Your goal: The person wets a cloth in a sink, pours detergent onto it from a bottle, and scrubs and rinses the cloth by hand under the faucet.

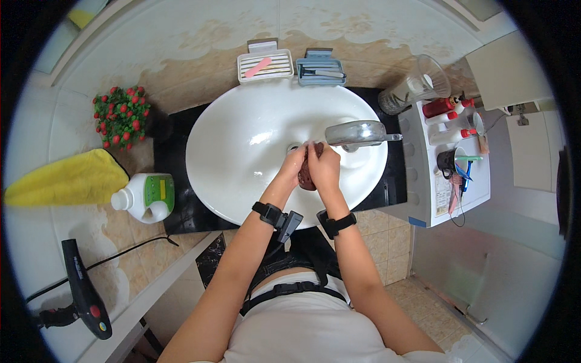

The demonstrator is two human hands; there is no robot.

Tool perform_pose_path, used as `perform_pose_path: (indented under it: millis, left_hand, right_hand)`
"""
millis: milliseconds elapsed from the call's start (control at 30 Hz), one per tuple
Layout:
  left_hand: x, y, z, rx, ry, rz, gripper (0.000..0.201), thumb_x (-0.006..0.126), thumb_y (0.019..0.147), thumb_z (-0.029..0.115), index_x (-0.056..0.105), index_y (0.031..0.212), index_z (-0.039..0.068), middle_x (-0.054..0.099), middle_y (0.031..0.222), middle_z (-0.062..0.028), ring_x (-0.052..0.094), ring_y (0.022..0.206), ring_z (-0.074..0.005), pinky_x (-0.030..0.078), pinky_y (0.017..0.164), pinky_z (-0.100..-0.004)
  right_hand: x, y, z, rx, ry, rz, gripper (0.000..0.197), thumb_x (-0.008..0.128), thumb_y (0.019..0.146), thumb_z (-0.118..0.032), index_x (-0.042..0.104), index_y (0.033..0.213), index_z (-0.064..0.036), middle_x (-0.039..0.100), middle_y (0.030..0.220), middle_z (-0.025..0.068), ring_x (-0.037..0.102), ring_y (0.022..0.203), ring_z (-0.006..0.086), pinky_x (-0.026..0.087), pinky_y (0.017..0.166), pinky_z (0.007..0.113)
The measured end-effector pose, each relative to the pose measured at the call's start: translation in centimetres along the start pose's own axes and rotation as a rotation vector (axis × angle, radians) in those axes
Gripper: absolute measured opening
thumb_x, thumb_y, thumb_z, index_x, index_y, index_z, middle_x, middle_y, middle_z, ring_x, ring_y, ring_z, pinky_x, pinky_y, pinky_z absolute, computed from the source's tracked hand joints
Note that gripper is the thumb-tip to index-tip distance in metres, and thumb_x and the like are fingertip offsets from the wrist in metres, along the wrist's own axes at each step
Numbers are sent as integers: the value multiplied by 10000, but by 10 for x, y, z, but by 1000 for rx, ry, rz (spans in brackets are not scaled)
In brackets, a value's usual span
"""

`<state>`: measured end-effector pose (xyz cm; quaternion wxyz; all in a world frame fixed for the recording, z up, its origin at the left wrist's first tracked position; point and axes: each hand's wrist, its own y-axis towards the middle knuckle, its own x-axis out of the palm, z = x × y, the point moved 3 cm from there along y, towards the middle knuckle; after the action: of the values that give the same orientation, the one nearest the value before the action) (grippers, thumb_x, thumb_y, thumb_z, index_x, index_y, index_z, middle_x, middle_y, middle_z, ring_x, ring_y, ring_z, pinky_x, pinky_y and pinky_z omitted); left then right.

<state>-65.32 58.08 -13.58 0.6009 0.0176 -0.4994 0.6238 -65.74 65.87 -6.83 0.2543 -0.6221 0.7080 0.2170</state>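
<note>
Over the white oval sink (224,139), both my hands close around a dark reddish-brown, wet-looking bundle (309,173) that looks like bunched cloth. My left hand (293,166) grips it from the left, and my right hand (325,166) wraps it from the right. The bundle's lower end sticks out between my palms; some of my fingers and its upper part are hidden. A chrome faucet (357,133) reaches over the sink just beyond my right hand. Part of the drain (293,147) shows beside my left fingers. I cannot tell whether water is running.
Two soap dishes, one white (265,65) and one blue (321,71), sit behind the sink. To the left are a white jug (143,196), a yellow cloth (66,178), a red-flowered plant (121,118) and a black hair dryer (85,296). Several bottles stand on a white cabinet (426,175) at right.
</note>
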Motion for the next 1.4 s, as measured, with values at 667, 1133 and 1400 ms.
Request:
perform_pose_path:
  millis: [667,1133,1400]
  left_hand:
    - [-54,-56,65,320,184,5,243,510,854,185,518,1024,12,543,1003,-60,521,935,-132,413,806,-256]
    - [-82,-43,29,33,-29,-211,445,491,841,140,357,1236,-18,458,1197,-142,492,1050,-222,400,904,-345]
    - [-81,-16,19,86,-255,76,376,496,856,299,476,1066,-13,522,1096,-159,514,1012,-244,421,864,-366]
  right_hand:
    - [-15,13,52,564,1173,-336,300,513,806,-86,451,1096,-35,534,1013,74,546,881,163,466,744,278]
    - [36,20,35,759,1576,-548,308,539,835,-274,537,1015,-24,563,946,73,553,842,194,480,751,338]
    - [21,20,46,612,1657,-695,323,497,844,-384,492,717,-88,549,735,43,545,703,200,474,630,349]
